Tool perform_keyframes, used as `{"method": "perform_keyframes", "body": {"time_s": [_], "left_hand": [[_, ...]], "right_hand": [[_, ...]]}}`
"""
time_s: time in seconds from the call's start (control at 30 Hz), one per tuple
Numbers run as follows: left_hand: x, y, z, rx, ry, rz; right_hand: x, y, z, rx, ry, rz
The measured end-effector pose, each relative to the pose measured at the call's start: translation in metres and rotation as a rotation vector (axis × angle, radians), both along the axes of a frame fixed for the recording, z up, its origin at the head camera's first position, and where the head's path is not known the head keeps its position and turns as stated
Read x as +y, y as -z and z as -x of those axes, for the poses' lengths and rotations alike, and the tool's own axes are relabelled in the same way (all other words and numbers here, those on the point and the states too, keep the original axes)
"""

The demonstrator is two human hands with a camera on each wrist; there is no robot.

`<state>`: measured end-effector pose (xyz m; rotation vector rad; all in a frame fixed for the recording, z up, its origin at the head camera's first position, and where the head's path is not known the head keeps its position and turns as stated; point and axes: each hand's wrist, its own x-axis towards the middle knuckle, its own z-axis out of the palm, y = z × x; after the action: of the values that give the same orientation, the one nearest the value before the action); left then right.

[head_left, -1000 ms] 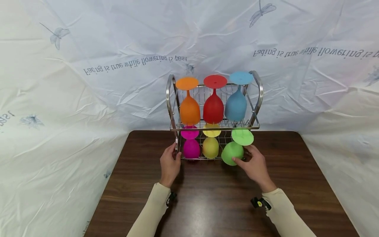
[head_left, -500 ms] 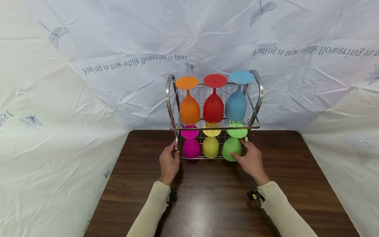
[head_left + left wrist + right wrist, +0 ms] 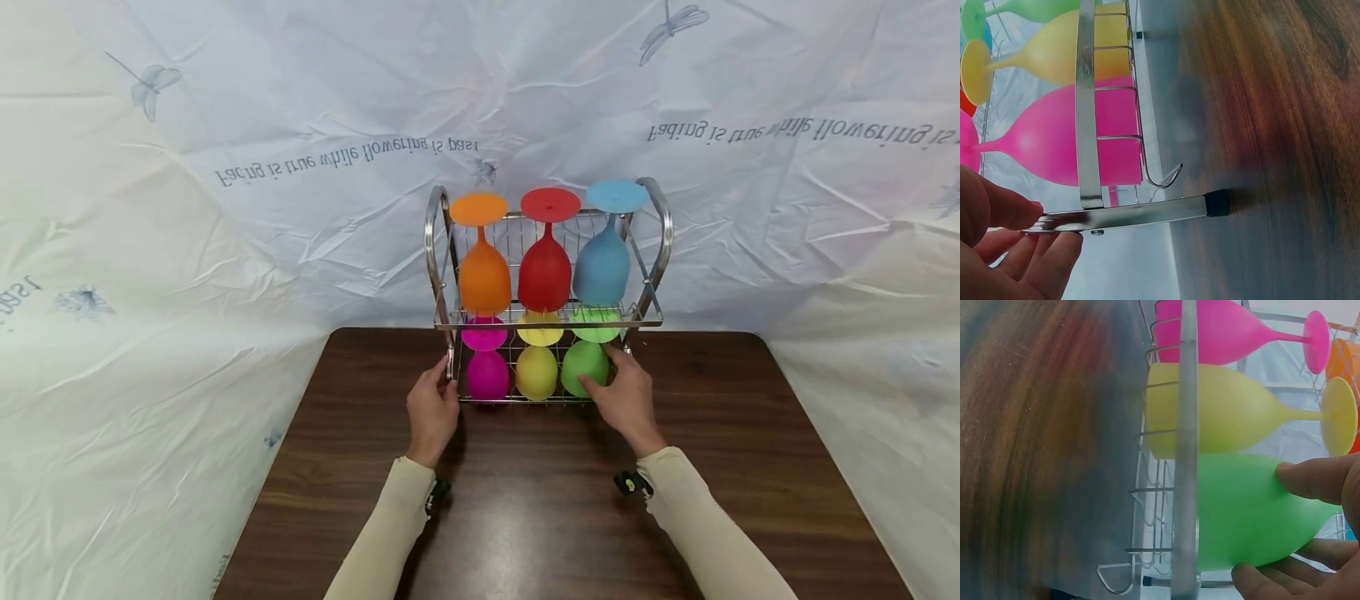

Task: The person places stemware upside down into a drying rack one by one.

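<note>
Upside-down goblets stand in a two-tier metal wire rack [image 3: 551, 326]. My left hand [image 3: 433, 414] pinches the rack's left leg [image 3: 1147, 211] between thumb and fingers. With thumb and fingers around its bowl, my right hand [image 3: 628, 402] holds a green goblet [image 3: 1254, 512], mouth down, at the right end of the lower tier. The green rim comes level with the rack's front bar [image 3: 1185, 425]; whether it rests on the wires I cannot tell. Beside it sit a yellow goblet [image 3: 536, 373] and a pink goblet [image 3: 488, 375]. The upper tier partly covers their bases in the head view.
On the upper tier stand an orange goblet [image 3: 484, 279], a red goblet [image 3: 544, 275] and a blue goblet [image 3: 602, 271]. The rack is at the back of a dark wooden table [image 3: 525, 517], close to a pale printed sheet [image 3: 337, 225].
My right hand has moved left and inward, bringing the green goblet from a tilt at the rack's front to upright in line with the yellow one. The left hand stays on the leg.
</note>
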<state>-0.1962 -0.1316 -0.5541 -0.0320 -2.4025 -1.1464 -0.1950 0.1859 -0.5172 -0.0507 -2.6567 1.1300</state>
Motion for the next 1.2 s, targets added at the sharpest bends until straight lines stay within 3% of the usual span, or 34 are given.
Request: {"method": "perform_keyframes", "body": {"time_s": [0.7, 0.93, 1.2], "left_hand": [[-0.002, 0.000, 0.000, 0.007, -0.012, -0.010], [0.001, -0.002, 0.002, -0.006, 0.004, -0.012], [-0.002, -0.007, 0.005, -0.026, 0.029, 0.058]], "right_hand": [[-0.005, 0.020, 0.005, -0.076, 0.006, -0.029], [-0.002, 0.017, 0.005, -0.056, -0.003, -0.068], [0.002, 0.008, 0.000, -0.018, -0.012, -0.111]]}}
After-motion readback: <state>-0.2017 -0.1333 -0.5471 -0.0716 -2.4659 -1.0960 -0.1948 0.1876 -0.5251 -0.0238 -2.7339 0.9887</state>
